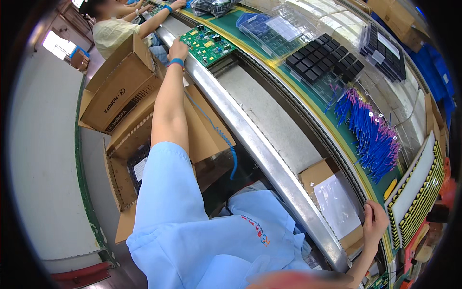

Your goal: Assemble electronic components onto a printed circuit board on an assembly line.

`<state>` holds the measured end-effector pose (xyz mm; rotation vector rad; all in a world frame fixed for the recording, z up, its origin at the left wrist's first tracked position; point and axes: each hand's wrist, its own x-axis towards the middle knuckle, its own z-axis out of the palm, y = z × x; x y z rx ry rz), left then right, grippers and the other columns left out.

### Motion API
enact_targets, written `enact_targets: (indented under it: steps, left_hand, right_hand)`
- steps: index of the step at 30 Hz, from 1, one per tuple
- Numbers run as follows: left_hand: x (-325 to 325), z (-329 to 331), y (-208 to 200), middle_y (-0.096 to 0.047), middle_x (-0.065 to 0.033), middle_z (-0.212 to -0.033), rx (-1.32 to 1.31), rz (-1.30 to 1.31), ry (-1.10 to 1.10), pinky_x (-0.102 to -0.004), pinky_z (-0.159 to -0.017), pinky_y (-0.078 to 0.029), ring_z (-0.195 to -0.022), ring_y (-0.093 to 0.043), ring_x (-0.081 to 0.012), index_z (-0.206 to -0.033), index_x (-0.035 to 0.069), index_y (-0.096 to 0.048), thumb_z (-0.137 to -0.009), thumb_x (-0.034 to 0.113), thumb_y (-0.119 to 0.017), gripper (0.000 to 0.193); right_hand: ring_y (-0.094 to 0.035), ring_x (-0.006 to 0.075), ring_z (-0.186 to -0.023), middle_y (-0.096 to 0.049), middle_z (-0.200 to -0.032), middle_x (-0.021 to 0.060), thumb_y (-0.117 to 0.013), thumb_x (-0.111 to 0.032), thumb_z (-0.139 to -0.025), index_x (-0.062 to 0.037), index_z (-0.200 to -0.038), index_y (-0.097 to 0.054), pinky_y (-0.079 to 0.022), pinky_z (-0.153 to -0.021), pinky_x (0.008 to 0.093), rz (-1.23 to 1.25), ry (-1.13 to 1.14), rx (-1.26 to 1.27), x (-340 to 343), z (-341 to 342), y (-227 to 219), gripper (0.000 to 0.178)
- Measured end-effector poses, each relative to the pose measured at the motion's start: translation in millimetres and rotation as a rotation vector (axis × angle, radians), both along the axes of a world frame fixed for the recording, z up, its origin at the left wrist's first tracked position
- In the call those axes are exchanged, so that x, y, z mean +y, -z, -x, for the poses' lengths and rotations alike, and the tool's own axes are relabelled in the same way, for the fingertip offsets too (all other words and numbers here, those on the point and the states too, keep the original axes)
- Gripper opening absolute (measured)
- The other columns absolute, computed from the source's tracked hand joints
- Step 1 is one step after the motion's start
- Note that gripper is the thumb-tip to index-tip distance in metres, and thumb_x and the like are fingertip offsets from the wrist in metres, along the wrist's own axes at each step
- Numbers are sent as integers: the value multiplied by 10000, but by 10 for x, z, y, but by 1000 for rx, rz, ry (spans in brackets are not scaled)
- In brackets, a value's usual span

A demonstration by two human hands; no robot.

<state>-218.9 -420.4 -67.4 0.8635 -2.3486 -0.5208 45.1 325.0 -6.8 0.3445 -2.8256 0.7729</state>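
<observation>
With my left arm stretched far forward, my left hand (pixel 178 50) is closed at the near-left edge of a green circuit board (pixel 208 45). The board carries many small components and rests across the metal rails of the line. My right hand (pixel 375 222) is at the lower right, beside the dark inner rail and close to a black-and-yellow strip of parts (pixel 421 192). Its fingers are curled together, and whatever may be inside them is hidden. A blue coiled cord (pixel 219 131) hangs below my left wristband.
An open cardboard box (pixel 118 103) stands left of the line. A shallow carton with a white sheet (pixel 337 204) lies between the rails. On the green bench are black blocks (pixel 320 58), a clear tray (pixel 274 31) and blue wires (pixel 368 127). Another person (pixel 113 33) sits farther up.
</observation>
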Motion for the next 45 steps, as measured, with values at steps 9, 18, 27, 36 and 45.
enact_targets:
  steps: [9,18,27,36,45]
  left_hand:
    - [126,-95,-10,-639,-62,-1290,-84,130,55,-458,-1046,-321,-1217,-574,-278,-1450,112,-387,-839,140,-493,621]
    - [-24,-93,-54,-588,-108,-1355,-80,67,-11,-499,-1063,-264,-1248,-552,-308,-1433,101,-337,-832,146,-533,634]
    - [-960,20,77,-421,-167,-1493,-592,265,93,-485,-1094,-338,-1358,-419,-356,-1476,37,-317,-900,341,-499,677]
    - [-1196,148,541,-612,-56,-1333,-215,608,354,-457,-939,-398,-1212,-557,-266,-1467,61,-334,-812,124,-465,671]
    - [724,-905,-6,-686,-108,-1186,-276,398,659,-415,-1010,-376,-1066,-635,-260,-1491,74,-317,-837,-65,-439,680]
  right_hand:
    - [-618,215,-647,-654,-791,130,-636,-69,-906,10,-939,-654,-476,-607,294,-113,-106,41,-140,236,23,87]
    - [-646,314,-697,-669,-818,159,-676,-48,-861,4,-913,-667,-502,-642,351,-101,-75,10,-161,161,8,74]
    - [-678,304,-740,-706,-845,131,-718,-97,-827,-36,-885,-700,-525,-656,362,-139,-81,71,-138,122,-42,86]
    - [-672,255,-710,-697,-812,68,-684,-183,-864,-89,-877,-690,-519,-601,353,-172,-2,153,17,120,-72,95]
    - [-678,255,-722,-705,-857,81,-679,-160,-870,-71,-920,-704,-527,-626,318,-97,167,315,459,82,-244,106]
